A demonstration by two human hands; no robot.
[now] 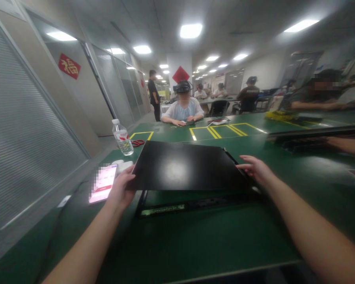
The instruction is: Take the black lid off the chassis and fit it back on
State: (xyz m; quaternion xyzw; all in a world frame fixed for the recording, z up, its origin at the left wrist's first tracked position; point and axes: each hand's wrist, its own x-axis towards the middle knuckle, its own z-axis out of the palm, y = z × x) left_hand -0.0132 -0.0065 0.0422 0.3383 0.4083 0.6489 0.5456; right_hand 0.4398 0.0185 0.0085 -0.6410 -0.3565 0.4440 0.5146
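Observation:
A thin, black rectangular panel [192, 165], resembling a flat display screen, is tilted above the table with a light reflected in its face. My left hand [122, 187] is closed on its left edge, thumb on top. At the right edge is my right hand [256, 170], its lower fingers against the panel and its index finger stretched out apart from it. Partly hidden under the panel lies a dark frame [207, 202], with a pale green strip [162, 210] along its near side.
Left of the panel are a lit phone [104, 184], white rounded items [124, 165], a water bottle [122, 138] and red-handled scissors [138, 143]. Yellow tape marks [215, 132] the green table [219, 236]. A person [183, 108] sits opposite; another's arm [347, 146] reaches in at right.

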